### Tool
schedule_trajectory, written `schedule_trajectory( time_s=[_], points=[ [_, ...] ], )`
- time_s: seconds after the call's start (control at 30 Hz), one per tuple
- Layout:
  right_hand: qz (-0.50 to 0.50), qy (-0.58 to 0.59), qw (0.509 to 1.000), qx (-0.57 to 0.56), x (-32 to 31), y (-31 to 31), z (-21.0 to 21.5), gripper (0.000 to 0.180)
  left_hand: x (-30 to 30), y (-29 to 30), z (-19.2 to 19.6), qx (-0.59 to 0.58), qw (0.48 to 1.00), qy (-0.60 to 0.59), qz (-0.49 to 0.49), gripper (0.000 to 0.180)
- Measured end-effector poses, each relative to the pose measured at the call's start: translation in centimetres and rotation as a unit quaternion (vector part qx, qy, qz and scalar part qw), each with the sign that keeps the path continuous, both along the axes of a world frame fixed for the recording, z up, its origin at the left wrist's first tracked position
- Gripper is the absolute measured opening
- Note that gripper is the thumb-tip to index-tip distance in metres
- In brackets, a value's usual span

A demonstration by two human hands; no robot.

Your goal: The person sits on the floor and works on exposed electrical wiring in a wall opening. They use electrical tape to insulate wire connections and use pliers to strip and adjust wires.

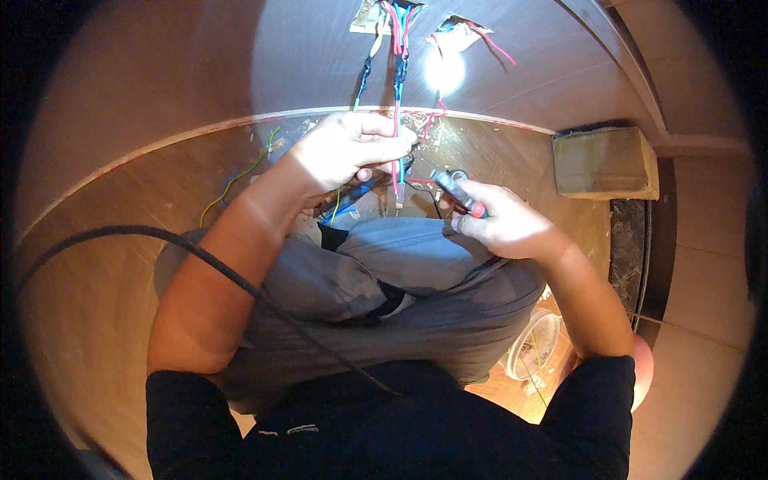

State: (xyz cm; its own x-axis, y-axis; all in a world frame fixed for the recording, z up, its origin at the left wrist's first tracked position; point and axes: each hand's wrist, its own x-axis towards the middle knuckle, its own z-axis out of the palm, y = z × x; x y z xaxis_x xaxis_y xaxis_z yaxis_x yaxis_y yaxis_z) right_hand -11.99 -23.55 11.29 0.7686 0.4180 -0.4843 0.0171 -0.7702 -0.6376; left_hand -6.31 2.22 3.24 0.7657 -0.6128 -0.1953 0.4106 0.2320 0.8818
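Note:
My left hand [344,152] is closed on a bundle of electrical wires, red and blue-green, that hangs from a square opening [370,18] in the wall. Dark tape [399,70] wraps the bundle above my fingers. To its left hangs another taped wire [365,76]. The lower ends of the red wire [396,172] stick out below my hand, near my knees. My right hand [508,224] grips a pair of pliers [458,192] with red and dark handles. Their metal head points up and left, apart from the wires. Glare washes out the exact jaw shape.
A second wall opening [460,34] with loose red wires is at the upper right. Wire scraps, including a yellow-green wire [240,178], lie on the wooden floor. A cardboard box [606,164] stands at right. A black cable [216,260] crosses my left arm. Beside my right elbow is a clear tub [532,344].

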Motion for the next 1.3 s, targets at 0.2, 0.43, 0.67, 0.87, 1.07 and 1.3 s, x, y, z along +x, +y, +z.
schedule_trajectory(
  time_s=[0.2,0.43,0.67,0.87,1.07,1.3],
  points=[
    [0.154,-0.324,0.905,-0.229,0.6,1.7,2.3,0.026,0.4,0.3,0.2,-0.004,0.999,0.017,-0.028,0.021],
    [0.084,-0.193,0.96,-0.183,1.0,1.2,0.9,0.024,-0.3,4.1,3.1,0.201,0.968,-0.115,0.097,0.024],
    [-0.048,-0.064,0.994,-0.078,0.4,1.3,-2.6,0.026,1.5,5.4,2.0,0.235,0.968,-0.082,0.023,0.034],
    [-0.078,-0.025,0.996,0.019,1.2,0.7,-5.2,0.03,0.8,3.7,2.1,0.016,1.0,0.0,0.012,0.02],
    [-0.092,0.049,0.981,0.162,0.7,0.5,-7.3,0.023,0.1,1.5,1.9,0.001,0.999,-0.017,0.033,0.022],
    [0.052,0.052,0.992,0.103,0.9,0.4,-4.7,0.022,0.1,0.9,1.8,0.096,0.992,-0.068,0.045,0.021]
  ],
)
